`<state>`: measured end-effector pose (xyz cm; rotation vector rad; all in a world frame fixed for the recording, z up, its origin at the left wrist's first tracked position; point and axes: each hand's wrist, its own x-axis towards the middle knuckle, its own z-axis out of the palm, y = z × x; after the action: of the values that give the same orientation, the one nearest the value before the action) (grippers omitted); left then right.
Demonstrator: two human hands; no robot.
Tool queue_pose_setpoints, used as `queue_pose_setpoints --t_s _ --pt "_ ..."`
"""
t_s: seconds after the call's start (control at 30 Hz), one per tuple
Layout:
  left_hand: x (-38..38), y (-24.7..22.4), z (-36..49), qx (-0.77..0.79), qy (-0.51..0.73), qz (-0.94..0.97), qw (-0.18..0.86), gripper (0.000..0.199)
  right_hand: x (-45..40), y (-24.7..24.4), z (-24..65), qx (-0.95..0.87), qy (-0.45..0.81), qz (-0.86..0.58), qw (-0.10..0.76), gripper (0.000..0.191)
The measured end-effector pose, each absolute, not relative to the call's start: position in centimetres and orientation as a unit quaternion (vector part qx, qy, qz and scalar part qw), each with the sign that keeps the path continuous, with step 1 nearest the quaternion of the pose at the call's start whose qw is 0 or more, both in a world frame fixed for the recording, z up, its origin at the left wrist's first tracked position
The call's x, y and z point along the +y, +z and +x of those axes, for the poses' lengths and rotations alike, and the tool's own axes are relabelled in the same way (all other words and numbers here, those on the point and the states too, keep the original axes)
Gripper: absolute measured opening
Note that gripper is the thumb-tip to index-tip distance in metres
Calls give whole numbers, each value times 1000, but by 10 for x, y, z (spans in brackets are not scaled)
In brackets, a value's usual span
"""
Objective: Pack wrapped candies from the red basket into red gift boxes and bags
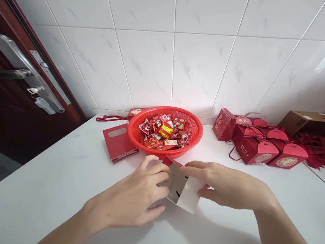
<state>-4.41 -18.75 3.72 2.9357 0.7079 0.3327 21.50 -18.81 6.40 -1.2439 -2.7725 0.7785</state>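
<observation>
A partly folded paper gift box [189, 195] is between my hands just in front of the basket, its pale inside facing me and a bit of red showing at its far corner. My left hand [138, 193] has its bent fingers on the left side of the box. With thumb and fingers, my right hand [221, 183] grips the right side near a white flap with dark slots. Beyond them stands a red plastic basket [135, 138] holding many small wrapped snacks [165, 131], mostly in red wrappers.
A flat red box [119, 142] lies left of the basket, near a dark red ribbon [111, 118]. Several folded red gift boxes [257, 150] stand at right, beside an open cardboard carton [300, 120]. A tiled wall [197, 71] backs the white table [56, 180]; a door [5, 112] is at left.
</observation>
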Motion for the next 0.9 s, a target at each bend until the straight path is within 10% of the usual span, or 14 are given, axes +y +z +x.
queue_pose_setpoints --t_s 0.3,0.47,0.9 --pt "-190 58 -54 345 100 928 103 49 -186 65 203 -875 214 -434 -21 72" --pt "-190 58 -59 433 30 893 122 19 -184 61 198 -870 202 -450 -25 67" --pt "-181 53 -61 490 -32 844 217 36 -170 48 191 -828 232 -502 -90 76"
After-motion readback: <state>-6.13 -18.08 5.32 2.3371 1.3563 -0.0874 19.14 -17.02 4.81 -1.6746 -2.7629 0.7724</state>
